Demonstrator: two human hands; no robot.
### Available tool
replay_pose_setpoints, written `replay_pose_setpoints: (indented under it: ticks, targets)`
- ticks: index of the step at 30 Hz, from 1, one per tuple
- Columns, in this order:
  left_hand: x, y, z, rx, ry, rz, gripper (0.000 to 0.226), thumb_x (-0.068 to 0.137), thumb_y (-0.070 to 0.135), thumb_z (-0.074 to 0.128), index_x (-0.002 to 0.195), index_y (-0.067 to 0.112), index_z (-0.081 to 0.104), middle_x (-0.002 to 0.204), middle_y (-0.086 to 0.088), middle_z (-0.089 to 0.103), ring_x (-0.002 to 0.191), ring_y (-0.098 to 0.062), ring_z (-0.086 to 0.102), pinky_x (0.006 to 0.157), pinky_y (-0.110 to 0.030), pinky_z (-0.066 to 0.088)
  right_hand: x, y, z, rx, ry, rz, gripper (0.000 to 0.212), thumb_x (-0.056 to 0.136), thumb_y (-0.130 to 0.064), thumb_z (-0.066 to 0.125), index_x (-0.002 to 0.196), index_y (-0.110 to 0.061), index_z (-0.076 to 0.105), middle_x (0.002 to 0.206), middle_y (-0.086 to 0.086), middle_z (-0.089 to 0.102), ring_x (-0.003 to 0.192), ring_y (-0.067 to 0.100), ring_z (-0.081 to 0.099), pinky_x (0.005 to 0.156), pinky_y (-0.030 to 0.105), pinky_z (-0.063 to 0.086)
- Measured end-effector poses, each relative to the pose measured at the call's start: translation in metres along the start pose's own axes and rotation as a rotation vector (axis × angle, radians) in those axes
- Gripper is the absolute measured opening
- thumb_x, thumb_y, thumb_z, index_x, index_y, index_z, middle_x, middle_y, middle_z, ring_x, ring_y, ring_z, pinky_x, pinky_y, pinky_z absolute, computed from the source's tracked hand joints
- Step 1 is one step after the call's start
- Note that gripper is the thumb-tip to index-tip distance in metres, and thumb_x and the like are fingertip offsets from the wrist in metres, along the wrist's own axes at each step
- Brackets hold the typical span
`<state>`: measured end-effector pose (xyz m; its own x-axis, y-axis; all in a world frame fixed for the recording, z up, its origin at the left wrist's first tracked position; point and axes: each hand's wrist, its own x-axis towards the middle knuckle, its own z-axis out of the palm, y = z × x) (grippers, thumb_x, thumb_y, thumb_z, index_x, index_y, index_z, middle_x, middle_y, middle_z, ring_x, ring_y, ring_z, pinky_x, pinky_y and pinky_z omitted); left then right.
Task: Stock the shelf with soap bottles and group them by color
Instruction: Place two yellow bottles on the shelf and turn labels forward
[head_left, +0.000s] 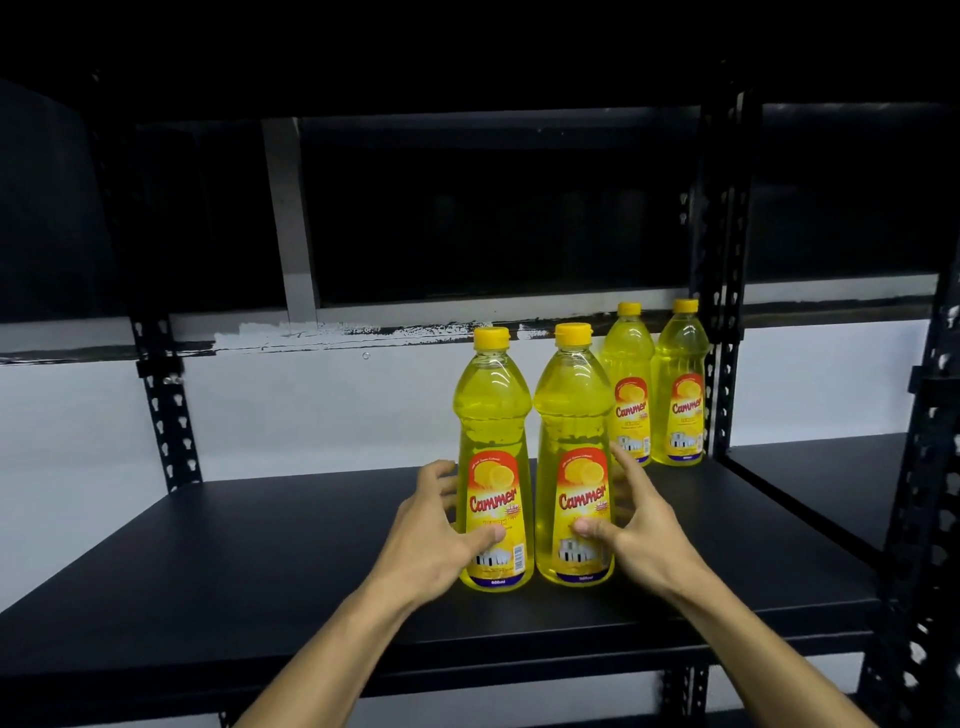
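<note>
so the black metal shelf board (260, 551) is sitting dead centre, with a black slotted steel upright (166, 405) standing at about 9 o'clock against the white wall (311, 405); moving right, the left hand (441, 540) is coming in from 7 o'clock and is wrapping around the front-left clear plastic bottle of yellow soap with a yellow cap (493, 467), thumb lying across the lower label, fingers curling round the far left side; so that one's being grasped, standing upright on the board; just beside it at its 3 o'clock, pretty much touching, the front-right yellow soap bottle (574, 457) is standing upright too; the right hand (639, 535) is reaching in from 5 o'clock and is gripping it, thumb pressing on the lower label and fingers spreading up the right side; further back toward 1 o'clock, two more yellow soap bottles are standing side by side near the wall, the back-left one (629, 384) partly hiding behind the front-right bottle and the back-right one (680, 389) sitting just beside another black upright post (724, 260); all four are grouping on the right half of the board; the upper part of the shelving is too dark to make out
</note>
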<state>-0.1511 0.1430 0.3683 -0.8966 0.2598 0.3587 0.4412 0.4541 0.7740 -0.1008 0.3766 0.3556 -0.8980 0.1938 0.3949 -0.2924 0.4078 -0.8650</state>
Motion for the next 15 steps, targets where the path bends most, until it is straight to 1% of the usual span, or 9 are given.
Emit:
replay_pose_setpoints:
  ticks: [2,4,5,6,8,11,15]
  targets:
    - [-0.003,-0.001,0.004,0.029,0.005,0.007,0.088,0.07,0.037,0.087,0.139,0.029,0.032,0.13,0.018,0.048,0.119,-0.001,0.05,0.093,-0.02,0.045,-0.004,0.002,0.0,-0.035,0.002,-0.006,0.092,0.078,-0.02,0.079,0.147,-0.039,0.022,0.127,-0.013,0.051,0.12,0.011,0.054,0.097,0.033,0.049]
    - [-0.009,-0.002,0.011,0.093,0.049,0.016,0.097,0.065,0.045,0.089,0.14,0.036,0.028,0.126,0.02,0.046,0.115,0.0,0.049,0.091,-0.021,0.044,-0.01,0.002,0.005,-0.153,0.02,-0.023,0.089,0.074,-0.039,0.081,0.141,-0.047,0.023,0.128,-0.017,0.048,0.117,0.007,0.053,0.098,0.038,0.049]
    - [-0.011,-0.003,0.016,0.117,0.082,0.022,0.099,0.063,0.047,0.089,0.14,0.039,0.026,0.126,0.019,0.047,0.113,-0.002,0.051,0.092,-0.024,0.047,-0.012,0.002,0.008,-0.244,0.039,-0.031,0.095,0.07,-0.048,0.081,0.143,-0.046,0.019,0.131,-0.016,0.042,0.118,0.008,0.051,0.098,0.038,0.048]
    - [-0.012,-0.003,0.021,0.136,0.114,0.029,0.1,0.063,0.046,0.089,0.14,0.04,0.025,0.125,0.017,0.049,0.111,-0.004,0.053,0.093,-0.029,0.05,-0.014,0.001,0.012,-0.335,0.067,-0.034,0.105,0.068,-0.054,0.08,0.147,-0.043,0.011,0.133,-0.011,0.036,0.12,0.01,0.046,0.096,0.038,0.048]
    - [-0.011,-0.004,0.03,0.172,0.157,0.031,0.099,0.065,0.044,0.088,0.139,0.041,0.023,0.123,0.012,0.052,0.109,-0.009,0.057,0.091,-0.036,0.054,-0.014,0.0,0.019,-0.465,0.135,-0.024,0.116,0.069,-0.055,0.078,0.151,-0.036,-0.003,0.133,-0.003,0.031,0.126,0.018,0.039,0.092,0.036,0.046]
    - [-0.002,-0.005,0.038,0.21,0.169,0.035,0.101,0.067,0.043,0.087,0.142,0.038,0.021,0.123,0.009,0.054,0.11,-0.012,0.058,0.09,-0.041,0.055,-0.006,0.0,0.025,-0.503,0.176,0.031,0.117,0.073,-0.051,0.077,0.152,-0.031,-0.007,0.13,0.004,0.032,0.125,0.023,0.037,0.089,0.037,0.045]
    - [0.019,-0.003,0.051,0.215,0.153,0.003,0.099,0.07,0.04,0.086,0.143,0.032,0.02,0.127,0.006,0.054,0.112,-0.016,0.059,0.091,-0.039,0.054,0.015,0.005,0.027,-0.505,0.211,0.111,0.119,0.076,-0.045,0.078,0.152,-0.028,-0.013,0.132,0.009,0.031,0.125,0.026,0.035,0.093,0.04,0.044]
